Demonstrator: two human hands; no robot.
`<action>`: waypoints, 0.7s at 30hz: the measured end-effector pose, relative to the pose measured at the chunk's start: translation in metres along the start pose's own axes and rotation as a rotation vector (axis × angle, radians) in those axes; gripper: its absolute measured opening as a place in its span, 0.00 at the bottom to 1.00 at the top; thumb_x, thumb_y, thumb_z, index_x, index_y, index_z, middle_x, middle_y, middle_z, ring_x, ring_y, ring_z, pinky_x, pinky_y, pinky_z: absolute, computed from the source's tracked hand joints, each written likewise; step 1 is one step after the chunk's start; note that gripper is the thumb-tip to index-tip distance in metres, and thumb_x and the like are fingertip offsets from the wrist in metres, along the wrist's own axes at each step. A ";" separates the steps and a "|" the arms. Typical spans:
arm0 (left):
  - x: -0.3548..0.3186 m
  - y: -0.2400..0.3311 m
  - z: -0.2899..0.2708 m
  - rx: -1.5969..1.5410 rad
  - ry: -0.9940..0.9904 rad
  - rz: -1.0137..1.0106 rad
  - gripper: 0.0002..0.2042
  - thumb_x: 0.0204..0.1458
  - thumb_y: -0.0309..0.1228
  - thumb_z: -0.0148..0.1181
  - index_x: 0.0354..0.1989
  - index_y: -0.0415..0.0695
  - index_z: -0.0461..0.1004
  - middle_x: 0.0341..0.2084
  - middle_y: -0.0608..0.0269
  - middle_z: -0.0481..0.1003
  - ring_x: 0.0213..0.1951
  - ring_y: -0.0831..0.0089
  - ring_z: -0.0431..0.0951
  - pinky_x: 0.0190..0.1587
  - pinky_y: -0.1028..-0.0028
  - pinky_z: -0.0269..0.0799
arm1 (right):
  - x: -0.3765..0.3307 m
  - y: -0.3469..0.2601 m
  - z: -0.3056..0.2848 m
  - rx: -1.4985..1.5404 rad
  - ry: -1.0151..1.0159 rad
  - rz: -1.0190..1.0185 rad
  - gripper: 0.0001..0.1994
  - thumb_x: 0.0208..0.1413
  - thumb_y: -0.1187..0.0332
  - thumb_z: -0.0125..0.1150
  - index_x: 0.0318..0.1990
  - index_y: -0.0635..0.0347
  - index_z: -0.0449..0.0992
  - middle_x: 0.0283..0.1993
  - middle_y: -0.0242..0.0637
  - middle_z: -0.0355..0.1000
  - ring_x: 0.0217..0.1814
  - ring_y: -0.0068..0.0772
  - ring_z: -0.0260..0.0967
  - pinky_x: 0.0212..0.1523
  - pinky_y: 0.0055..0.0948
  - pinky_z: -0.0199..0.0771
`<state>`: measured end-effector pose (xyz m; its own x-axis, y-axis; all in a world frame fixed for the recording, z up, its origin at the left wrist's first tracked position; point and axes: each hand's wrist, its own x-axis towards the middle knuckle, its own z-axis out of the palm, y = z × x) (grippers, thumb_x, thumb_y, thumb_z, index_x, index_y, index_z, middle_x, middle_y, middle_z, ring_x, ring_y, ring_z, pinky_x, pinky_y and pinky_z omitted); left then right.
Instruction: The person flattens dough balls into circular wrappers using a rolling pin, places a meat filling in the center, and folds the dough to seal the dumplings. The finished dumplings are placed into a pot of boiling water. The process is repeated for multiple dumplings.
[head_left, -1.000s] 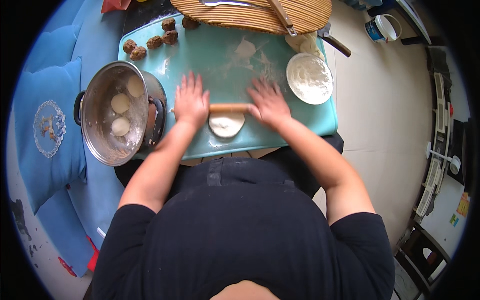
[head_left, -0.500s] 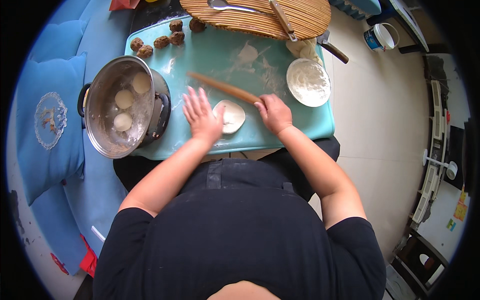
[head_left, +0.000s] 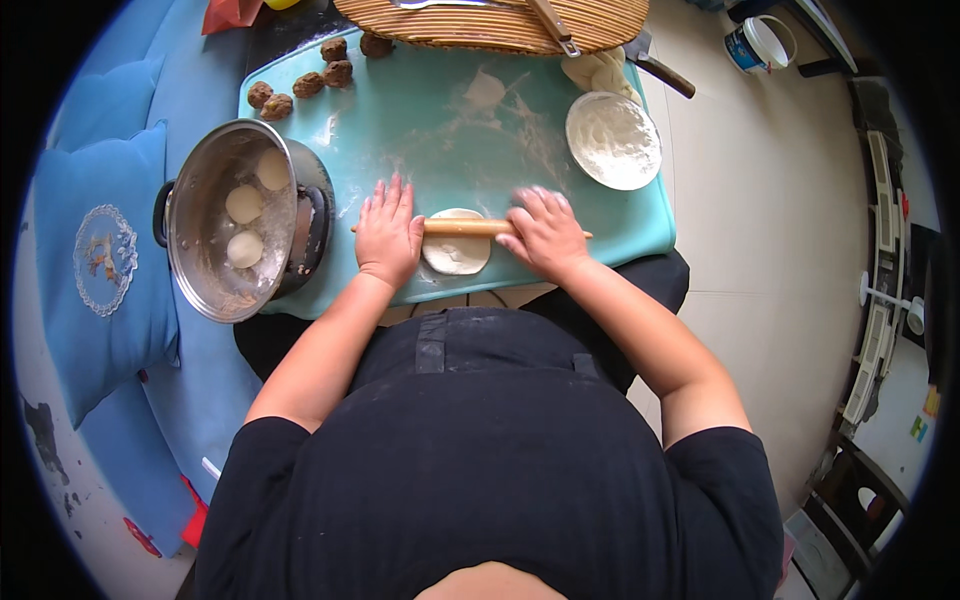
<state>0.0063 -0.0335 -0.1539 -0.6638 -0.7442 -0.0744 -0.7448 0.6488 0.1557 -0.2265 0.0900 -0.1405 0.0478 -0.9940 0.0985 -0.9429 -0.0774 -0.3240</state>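
at the far left, a blue cushion (head_left: 105, 265) with an oval lace-edged patch leans on a blue sofa (head_left: 205, 70). beside it, a metal pot (head_left: 196, 225) with dark handles sits by the left edge of a teal board (head_left: 430, 120); inside the pot are three pale dough balls (head_left: 244, 205), apart from one another, with white powder on the pot's inner surface. beyond the pot, six brown balls (head_left: 308, 84) sit near the board's far left corner, some touching.

the person's left hand (head_left: 390, 235) lies palm down over the left part of a wooden rolling pin (head_left: 460, 227), its fingers straight and pointing away from the body, flat rather than wrapped around the wood. the pin's left tip pokes out past that hand. between the two hands, the pin lies crosswise over a flat round of white dough (head_left: 456, 257), which shows on both sides of it, near the board's close edge. the right hand (head_left: 545, 232) is also palm down on the pin, fingers loosely extended and a little blurred, thumb toward the dough; the right tip sticks out beyond it.

at the far edge is a ribbed wooden mat (head_left: 470, 30) with utensils on it. farther right, a white bowl (head_left: 630, 184) holds white flour (head_left: 614, 138), a dark-handled knife (head_left: 665, 76) lies beyond it, and a bucket (head_left: 757, 45) stands on the tiled floor (head_left: 740, 220).
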 end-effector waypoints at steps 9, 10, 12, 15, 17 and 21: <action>0.022 0.004 -0.001 0.086 0.093 0.011 0.25 0.55 0.41 0.42 0.60 0.42 0.60 0.62 0.51 0.56 0.64 0.54 0.54 0.62 0.57 0.50 | 0.016 0.014 0.017 -0.060 -0.071 0.048 0.26 0.55 0.48 0.45 0.56 0.54 0.65 0.67 0.44 0.49 0.71 0.45 0.39 0.68 0.48 0.36; 0.000 0.000 0.008 0.044 0.116 0.067 0.25 0.55 0.41 0.44 0.60 0.42 0.61 0.62 0.51 0.55 0.64 0.52 0.53 0.62 0.56 0.49 | 0.002 0.007 0.015 -0.041 -0.090 -0.012 0.26 0.55 0.48 0.47 0.55 0.54 0.66 0.67 0.44 0.50 0.71 0.45 0.40 0.68 0.49 0.37; -0.019 -0.003 0.010 -0.002 0.164 0.123 0.25 0.54 0.41 0.45 0.59 0.42 0.62 0.62 0.52 0.55 0.64 0.52 0.53 0.62 0.56 0.49 | -0.007 -0.002 0.011 -0.038 -0.028 -0.067 0.25 0.52 0.49 0.51 0.53 0.54 0.67 0.64 0.43 0.55 0.67 0.45 0.47 0.65 0.50 0.44; 0.020 -0.006 0.000 -0.016 0.082 0.056 0.25 0.55 0.41 0.44 0.60 0.44 0.61 0.63 0.51 0.54 0.65 0.52 0.49 0.63 0.54 0.44 | 0.018 0.003 0.004 -0.028 0.052 -0.015 0.26 0.48 0.48 0.55 0.50 0.54 0.68 0.54 0.41 0.62 0.58 0.44 0.56 0.59 0.46 0.52; 0.048 -0.002 0.002 0.056 0.149 -0.096 0.26 0.56 0.43 0.42 0.61 0.43 0.59 0.64 0.50 0.49 0.66 0.50 0.44 0.64 0.52 0.38 | 0.032 0.022 0.008 0.059 0.105 -0.026 0.22 0.47 0.49 0.57 0.44 0.54 0.69 0.46 0.39 0.64 0.49 0.43 0.61 0.50 0.38 0.62; 0.026 0.022 0.023 -0.144 0.255 -0.248 0.35 0.55 0.50 0.43 0.65 0.39 0.46 0.67 0.45 0.35 0.67 0.45 0.31 0.65 0.51 0.26 | 0.030 0.026 0.006 0.155 -0.046 0.107 0.19 0.50 0.52 0.58 0.43 0.54 0.69 0.39 0.40 0.69 0.40 0.46 0.67 0.40 0.37 0.69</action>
<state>-0.0292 -0.0353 -0.1748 -0.4131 -0.9031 0.1170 -0.8516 0.4286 0.3017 -0.2480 0.0573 -0.1520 -0.0314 -0.9994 0.0138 -0.8817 0.0212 -0.4714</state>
